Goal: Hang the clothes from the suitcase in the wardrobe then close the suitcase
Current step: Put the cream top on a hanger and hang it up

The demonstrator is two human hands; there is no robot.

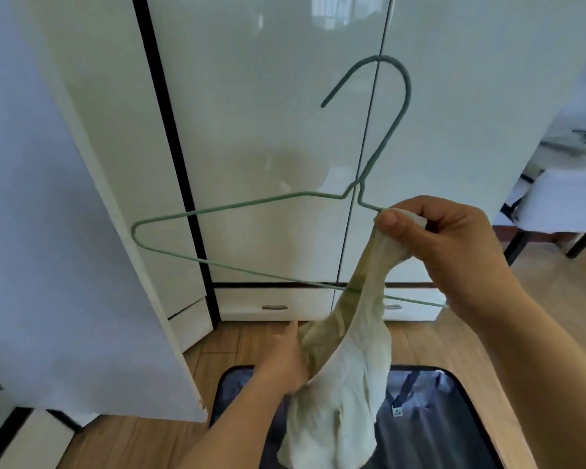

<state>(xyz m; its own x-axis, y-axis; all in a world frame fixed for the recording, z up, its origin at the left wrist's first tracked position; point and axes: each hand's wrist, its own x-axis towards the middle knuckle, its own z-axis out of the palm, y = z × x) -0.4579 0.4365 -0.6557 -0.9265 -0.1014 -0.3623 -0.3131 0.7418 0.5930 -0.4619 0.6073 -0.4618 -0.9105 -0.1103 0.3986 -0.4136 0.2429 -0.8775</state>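
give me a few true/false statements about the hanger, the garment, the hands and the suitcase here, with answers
1. The right hand holds the green hanger and one end of the pale garment together. True.
2. The hanger already hangs on a rail in the wardrobe. False: it is held up in the air in front of shut wardrobe doors.
3. The left hand touches the garment lower down. True.
4. The suitcase is shut. False: it lies open on the floor, its dark lining showing.
5. The garment sits spread over both shoulders of the hanger. False: it dangles bunched from the right hand, past the bottom bar.
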